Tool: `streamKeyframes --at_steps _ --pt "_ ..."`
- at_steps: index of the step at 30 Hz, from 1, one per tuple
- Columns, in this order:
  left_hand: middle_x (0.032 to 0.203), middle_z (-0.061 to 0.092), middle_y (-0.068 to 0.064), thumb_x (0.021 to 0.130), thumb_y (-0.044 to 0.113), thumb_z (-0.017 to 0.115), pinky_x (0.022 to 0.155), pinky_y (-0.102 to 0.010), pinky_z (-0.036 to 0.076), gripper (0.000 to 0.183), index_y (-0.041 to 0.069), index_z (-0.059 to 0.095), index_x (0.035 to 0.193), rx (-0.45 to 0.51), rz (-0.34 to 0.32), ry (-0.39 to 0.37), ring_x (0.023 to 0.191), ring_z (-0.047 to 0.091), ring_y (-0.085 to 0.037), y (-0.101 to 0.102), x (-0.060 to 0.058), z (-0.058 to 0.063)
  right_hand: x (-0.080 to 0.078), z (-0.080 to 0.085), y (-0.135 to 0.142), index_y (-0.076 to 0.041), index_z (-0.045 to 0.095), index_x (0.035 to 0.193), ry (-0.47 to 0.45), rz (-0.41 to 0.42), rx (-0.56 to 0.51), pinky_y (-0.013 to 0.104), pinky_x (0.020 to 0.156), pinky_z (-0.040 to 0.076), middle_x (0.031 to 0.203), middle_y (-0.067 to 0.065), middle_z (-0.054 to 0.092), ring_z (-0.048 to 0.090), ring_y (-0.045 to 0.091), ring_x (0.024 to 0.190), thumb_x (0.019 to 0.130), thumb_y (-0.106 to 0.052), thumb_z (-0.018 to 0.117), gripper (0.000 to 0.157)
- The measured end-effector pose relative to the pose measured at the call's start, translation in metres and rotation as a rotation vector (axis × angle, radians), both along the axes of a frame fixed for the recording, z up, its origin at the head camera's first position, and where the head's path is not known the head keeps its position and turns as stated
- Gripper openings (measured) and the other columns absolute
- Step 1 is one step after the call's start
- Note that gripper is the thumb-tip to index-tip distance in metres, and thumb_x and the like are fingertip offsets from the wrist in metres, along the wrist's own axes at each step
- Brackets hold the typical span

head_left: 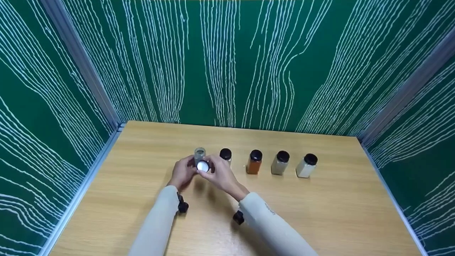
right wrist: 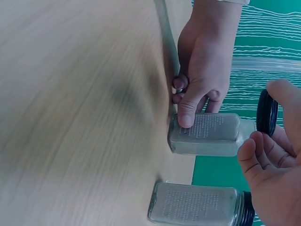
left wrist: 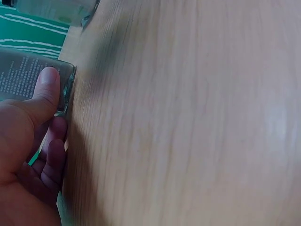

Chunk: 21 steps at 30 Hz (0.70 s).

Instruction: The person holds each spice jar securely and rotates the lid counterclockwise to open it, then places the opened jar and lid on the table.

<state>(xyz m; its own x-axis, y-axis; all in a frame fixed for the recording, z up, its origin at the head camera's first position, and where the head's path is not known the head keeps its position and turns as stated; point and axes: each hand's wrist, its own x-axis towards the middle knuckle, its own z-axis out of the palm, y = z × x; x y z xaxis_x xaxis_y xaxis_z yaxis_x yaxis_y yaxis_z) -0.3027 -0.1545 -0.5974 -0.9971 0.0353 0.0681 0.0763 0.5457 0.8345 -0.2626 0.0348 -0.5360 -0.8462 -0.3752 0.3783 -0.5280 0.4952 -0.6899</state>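
My left hand [head_left: 182, 173] holds an uncapped clear glass spice jar [head_left: 199, 153] standing on the table at the left end of a row. In the left wrist view its thumb lies across the printed text low on the jar [left wrist: 21, 75]. My right hand [head_left: 223, 176] pinches a round black lid [right wrist: 267, 113], whose white inner face shows in the head view. The lid is tilted beside the jar's mouth; whether they touch I cannot tell. In the right wrist view the jar's contents look pale grey. A second black-capped jar [head_left: 225, 154] stands just beyond my right hand, partly hidden.
To the right along the row are a capped jar of orange-brown powder [head_left: 254, 163], a capped greyish jar [head_left: 280, 163] and a capped whitish jar [head_left: 306, 166]. Green panels with white lines [head_left: 220, 71] border the wooden table [head_left: 320, 213] at the back and sides.
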Motion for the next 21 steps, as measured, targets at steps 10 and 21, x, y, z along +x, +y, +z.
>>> streamKeyframes --at_steps 10,21 --pt "0.124 0.072 -0.013 0.089 -0.003 0.072 0.104 -0.044 0.048 0.044 0.008 0.069 0.131 0.034 -0.006 0.019 0.119 0.065 -0.03 -0.001 0.001 0.001 0.001 -0.008 -0.003 -0.005 0.069 0.114 -0.01 0.016 0.079 0.029 0.078 0.051 0.105 0.007 0.068 0.061 0.02 0.093 0.089 -0.029 0.081 0.037" --pt "0.123 0.073 -0.01 0.088 0.005 0.078 0.105 -0.044 0.048 0.042 0.01 0.071 0.129 0.027 -0.018 0.045 0.12 0.065 -0.028 -0.001 -0.001 -0.003 -0.003 -0.021 -0.008 -0.004 0.069 0.109 -0.065 0.049 0.176 0.031 0.083 0.052 0.103 0.007 0.067 0.062 0.018 0.095 0.089 -0.026 0.082 0.032"
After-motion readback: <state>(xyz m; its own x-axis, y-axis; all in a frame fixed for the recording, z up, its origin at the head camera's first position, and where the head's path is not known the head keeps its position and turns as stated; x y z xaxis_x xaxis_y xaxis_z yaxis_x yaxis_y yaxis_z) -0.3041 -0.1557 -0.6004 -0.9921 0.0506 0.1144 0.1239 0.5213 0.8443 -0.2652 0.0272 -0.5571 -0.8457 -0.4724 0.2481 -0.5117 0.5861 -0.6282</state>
